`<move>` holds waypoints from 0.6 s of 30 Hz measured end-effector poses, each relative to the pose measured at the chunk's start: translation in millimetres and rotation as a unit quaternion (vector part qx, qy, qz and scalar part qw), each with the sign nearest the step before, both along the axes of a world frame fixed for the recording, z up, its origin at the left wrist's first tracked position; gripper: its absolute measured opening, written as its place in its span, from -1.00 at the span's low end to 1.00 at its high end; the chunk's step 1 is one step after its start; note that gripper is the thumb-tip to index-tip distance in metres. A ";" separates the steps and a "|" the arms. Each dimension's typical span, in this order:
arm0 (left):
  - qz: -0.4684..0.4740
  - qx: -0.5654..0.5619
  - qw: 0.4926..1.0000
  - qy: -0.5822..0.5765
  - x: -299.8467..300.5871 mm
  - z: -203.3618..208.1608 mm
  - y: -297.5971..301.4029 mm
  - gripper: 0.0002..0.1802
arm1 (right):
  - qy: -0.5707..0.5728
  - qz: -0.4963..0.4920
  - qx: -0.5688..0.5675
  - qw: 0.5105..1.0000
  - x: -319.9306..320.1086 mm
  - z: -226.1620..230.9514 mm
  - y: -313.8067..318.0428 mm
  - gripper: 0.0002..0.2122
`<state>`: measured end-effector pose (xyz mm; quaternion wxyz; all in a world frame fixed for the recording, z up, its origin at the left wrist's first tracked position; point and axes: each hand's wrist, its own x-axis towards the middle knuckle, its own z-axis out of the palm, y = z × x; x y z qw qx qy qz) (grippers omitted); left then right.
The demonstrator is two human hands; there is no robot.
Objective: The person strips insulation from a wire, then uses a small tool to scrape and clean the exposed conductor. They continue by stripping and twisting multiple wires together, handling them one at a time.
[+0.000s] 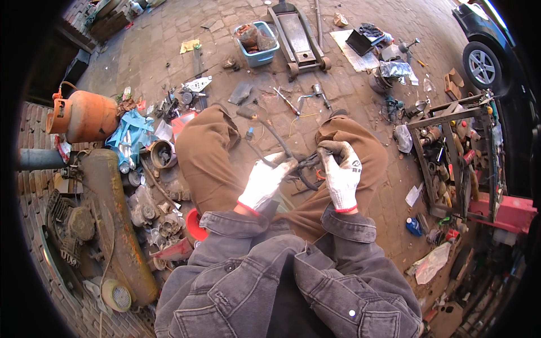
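The fingers of left hand (267, 179) and right hand (343, 174) grip the black cable harness (307, 164), probably light and flexible, best held by its bundle, not its eleven-o'clock branches (280, 138).

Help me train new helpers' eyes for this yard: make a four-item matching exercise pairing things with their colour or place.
Things
1. dark cable
2. gas cylinder
3. tub
4. car wheel

Descriptions
A. orange
B. upper right, silver-spoked
C. held between the left hand and right hand
D. light blue

Right pairs: 1-C; 2-A; 3-D; 4-B
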<state>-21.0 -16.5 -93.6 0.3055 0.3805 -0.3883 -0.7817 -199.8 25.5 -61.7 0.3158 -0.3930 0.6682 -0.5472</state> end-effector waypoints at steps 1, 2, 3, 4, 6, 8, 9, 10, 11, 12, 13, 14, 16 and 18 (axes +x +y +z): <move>-0.016 -0.025 0.999 -0.013 2.4 4.8 -2.0 -0.69 | 0.047 0.031 0.009 0.998 -5.7 4.9 -2.6 -0.95; -0.032 -0.022 0.999 -0.036 4.9 10.2 -3.1 -0.68 | 0.040 0.052 0.018 0.998 -10.9 9.4 -4.7 -0.96; -0.046 -0.019 0.997 -0.060 8.6 15.9 -3.1 -0.67 | -0.021 0.065 0.029 0.997 -16.1 11.9 -9.2 -0.96; -0.056 -0.021 0.996 -0.065 10.5 20.4 -4.3 -0.67 | -0.062 0.071 0.054 0.994 -21.7 13.1 -14.4 -0.96; -0.035 -0.028 0.998 -0.036 15.7 26.2 -6.0 -0.67 | -0.148 0.098 0.083 0.981 -28.2 11.0 -18.2 -0.93; -0.027 -0.038 0.999 0.025 21.3 24.8 -8.9 -0.70 | -0.222 0.108 0.135 0.960 -30.4 2.9 -19.2 -0.90; -0.020 -0.029 0.996 0.078 22.5 21.1 -9.4 -0.72 | -0.255 0.117 0.132 0.951 -28.5 -2.8 -17.2 -0.87; -0.008 -0.024 0.990 0.140 23.8 16.2 -10.0 -0.73 | -0.286 0.120 0.130 0.942 -26.0 -8.3 -15.5 -0.85; 0.004 -0.019 0.980 0.200 25.3 10.3 -10.0 -0.75 | -0.299 0.120 0.145 0.936 -23.5 -12.9 -11.8 -0.84; 0.022 -0.039 0.976 0.212 24.6 3.4 -11.3 -0.78 | -0.308 0.112 0.170 0.930 -20.8 -16.4 -8.3 -0.82; 0.059 -0.006 0.977 0.207 24.1 -3.1 -11.6 -0.78 | -0.342 0.110 0.168 0.918 -17.7 -18.8 -4.2 -0.82; 0.097 0.026 0.974 0.202 23.2 -8.8 -11.6 -0.78 | -0.372 0.101 0.175 0.906 -14.6 -19.9 0.0 -0.81; 0.152 0.103 0.954 0.238 22.6 -15.9 -10.3 -0.77 | -0.429 0.113 0.146 0.884 -8.4 -19.0 6.6 -0.81; 0.183 0.084 0.952 0.229 21.3 -18.4 -13.3 -0.77 | -0.454 0.116 0.115 0.876 -3.2 -14.0 12.1 -0.81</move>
